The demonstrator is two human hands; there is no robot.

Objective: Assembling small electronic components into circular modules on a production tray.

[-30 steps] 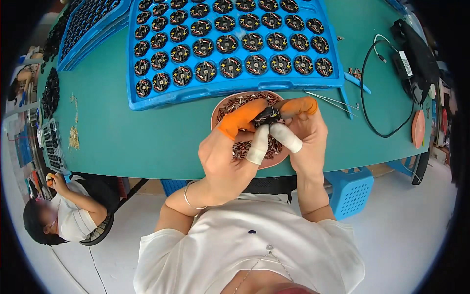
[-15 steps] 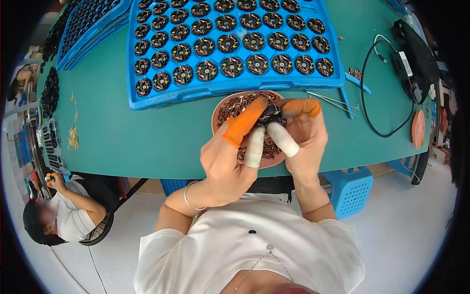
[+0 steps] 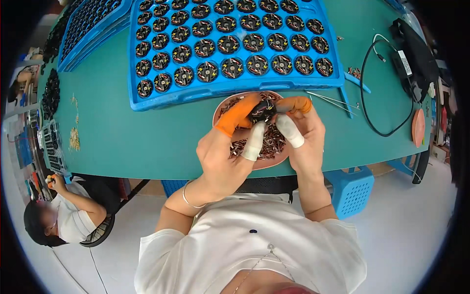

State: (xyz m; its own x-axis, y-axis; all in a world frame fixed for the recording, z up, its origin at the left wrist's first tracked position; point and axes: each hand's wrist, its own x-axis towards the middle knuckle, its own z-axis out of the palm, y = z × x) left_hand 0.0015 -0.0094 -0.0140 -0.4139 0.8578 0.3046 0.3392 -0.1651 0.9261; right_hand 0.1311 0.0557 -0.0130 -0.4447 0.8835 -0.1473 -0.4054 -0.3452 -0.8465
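Observation:
My left hand holds a small black round part, its thumb and forefinger closed on the part's left side. Wires or small pieces show on the part's face. At the right edge of that part, the thumb and forefinger of my right hand press in; their exact contact is hard to see. White covers wrap both thumbs, and orange covers sit on the forefingers. Below the hands, a pink bowl holds many small brown-red cylindrical pieces.
A blue tray full of similar round parts lies beyond the bowl. More blue trays are stacked at the far left. To the right are tweezers, a black cable and a black bag. Another person sits at the left.
The black part has shifted slightly left and tilted, so more of its face shows. My right thumb has moved away from the left thumb, opening a gap between them.

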